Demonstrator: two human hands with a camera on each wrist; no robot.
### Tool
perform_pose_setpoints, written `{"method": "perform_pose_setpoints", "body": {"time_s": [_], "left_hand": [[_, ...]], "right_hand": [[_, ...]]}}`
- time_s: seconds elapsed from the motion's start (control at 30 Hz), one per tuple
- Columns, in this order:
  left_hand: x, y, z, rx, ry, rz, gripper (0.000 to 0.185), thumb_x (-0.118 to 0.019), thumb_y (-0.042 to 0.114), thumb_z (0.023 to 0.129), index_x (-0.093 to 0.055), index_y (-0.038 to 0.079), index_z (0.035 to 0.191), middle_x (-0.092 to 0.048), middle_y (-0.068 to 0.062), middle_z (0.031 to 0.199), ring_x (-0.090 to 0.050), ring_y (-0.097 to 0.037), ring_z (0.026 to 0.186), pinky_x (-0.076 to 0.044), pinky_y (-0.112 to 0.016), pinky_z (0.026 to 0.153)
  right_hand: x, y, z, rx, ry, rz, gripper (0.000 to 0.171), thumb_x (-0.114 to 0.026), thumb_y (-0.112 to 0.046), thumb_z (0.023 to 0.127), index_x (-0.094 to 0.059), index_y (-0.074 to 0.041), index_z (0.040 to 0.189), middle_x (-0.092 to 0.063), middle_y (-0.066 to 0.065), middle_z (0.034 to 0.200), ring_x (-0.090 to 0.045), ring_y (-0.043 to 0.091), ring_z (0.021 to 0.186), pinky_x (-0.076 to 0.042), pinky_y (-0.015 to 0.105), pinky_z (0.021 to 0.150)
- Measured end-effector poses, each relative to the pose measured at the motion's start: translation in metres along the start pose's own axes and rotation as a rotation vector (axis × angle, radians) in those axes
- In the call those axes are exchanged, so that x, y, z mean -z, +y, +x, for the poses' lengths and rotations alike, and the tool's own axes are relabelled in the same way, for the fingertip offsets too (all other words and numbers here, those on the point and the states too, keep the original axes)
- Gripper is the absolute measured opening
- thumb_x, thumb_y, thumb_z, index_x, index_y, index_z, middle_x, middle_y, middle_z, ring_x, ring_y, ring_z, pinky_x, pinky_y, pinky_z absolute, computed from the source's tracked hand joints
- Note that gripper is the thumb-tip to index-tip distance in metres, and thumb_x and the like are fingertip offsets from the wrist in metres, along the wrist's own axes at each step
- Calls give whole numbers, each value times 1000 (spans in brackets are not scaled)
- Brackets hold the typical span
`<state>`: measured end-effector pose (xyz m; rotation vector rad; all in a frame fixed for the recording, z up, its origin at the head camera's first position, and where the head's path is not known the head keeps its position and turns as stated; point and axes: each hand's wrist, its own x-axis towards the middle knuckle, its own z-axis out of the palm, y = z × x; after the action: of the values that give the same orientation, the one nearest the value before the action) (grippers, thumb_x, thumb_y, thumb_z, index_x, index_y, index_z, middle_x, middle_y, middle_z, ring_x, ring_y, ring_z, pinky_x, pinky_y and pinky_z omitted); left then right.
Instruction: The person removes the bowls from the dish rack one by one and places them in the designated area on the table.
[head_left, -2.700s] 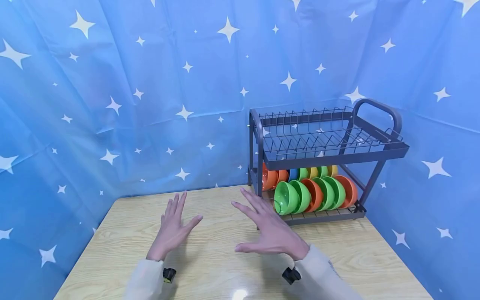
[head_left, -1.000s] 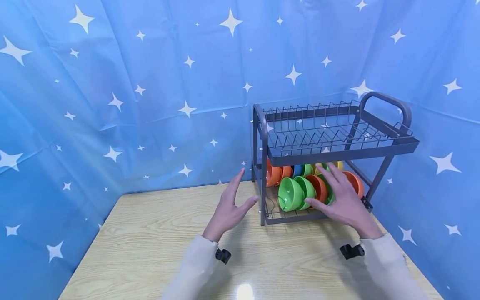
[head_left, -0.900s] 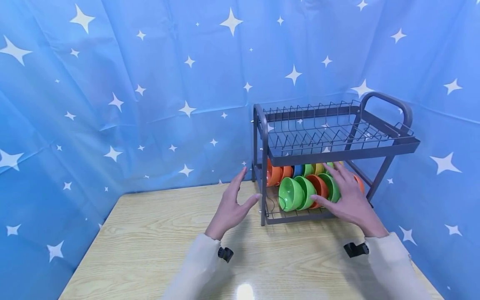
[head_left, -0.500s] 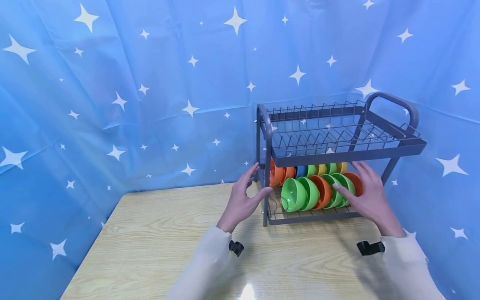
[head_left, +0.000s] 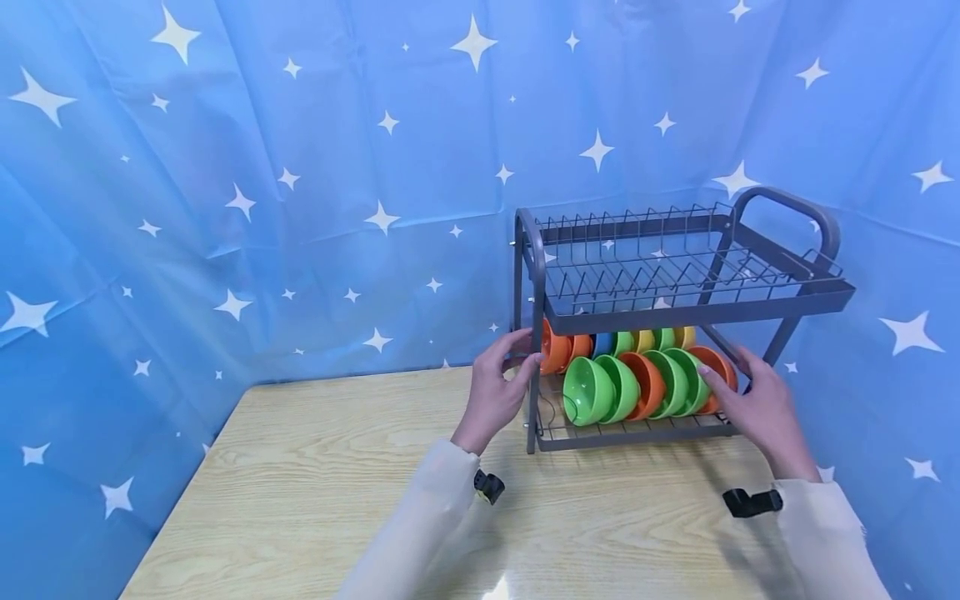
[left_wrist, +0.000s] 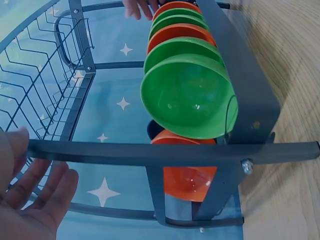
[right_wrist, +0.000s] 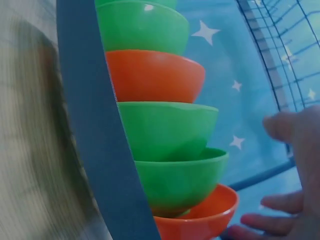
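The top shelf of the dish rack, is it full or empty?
Empty. The top shelf shows only bare wire dividers, while the bowls all sit on the lower shelf.
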<state>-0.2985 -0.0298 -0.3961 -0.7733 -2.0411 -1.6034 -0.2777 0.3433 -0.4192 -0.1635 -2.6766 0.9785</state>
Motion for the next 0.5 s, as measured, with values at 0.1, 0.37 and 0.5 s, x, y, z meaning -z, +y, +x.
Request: {"method": "perform_pose_setpoints", "body": {"time_s": [0.1, 0.37, 0.5], "left_hand": [[-2, 2, 2, -4, 29, 0, 31, -67, 15, 100, -65, 8, 130, -73, -13, 112, -72, -24, 102, -62, -29, 88], [-3, 5, 4, 21, 47, 15, 26, -67, 17, 100, -69, 5, 123, -75, -11, 106, -74, -22, 95, -62, -25, 82], [-3, 4, 4, 24, 51, 26, 25, -68, 19, 100, -70, 8, 121, -75, -8, 103, -73, -21, 91, -62, -26, 78]], "right_hand": [[-2, 0, -2, -33, 21, -8, 92, -49, -62, 101, -18, -2, 163, -39, 42, 149, -40, 62, 131, -40, 76, 97], [-10, -5, -1, -63, 71, -60, 75, -46, -46, 105, -34, 9, 154, -57, 41, 126, -59, 47, 97, -49, 36, 60], [-11, -7, 1, -32, 115, -104, 53, -47, -29, 102, -53, 11, 137, -63, 35, 106, -58, 38, 80, -40, 30, 56]]}}
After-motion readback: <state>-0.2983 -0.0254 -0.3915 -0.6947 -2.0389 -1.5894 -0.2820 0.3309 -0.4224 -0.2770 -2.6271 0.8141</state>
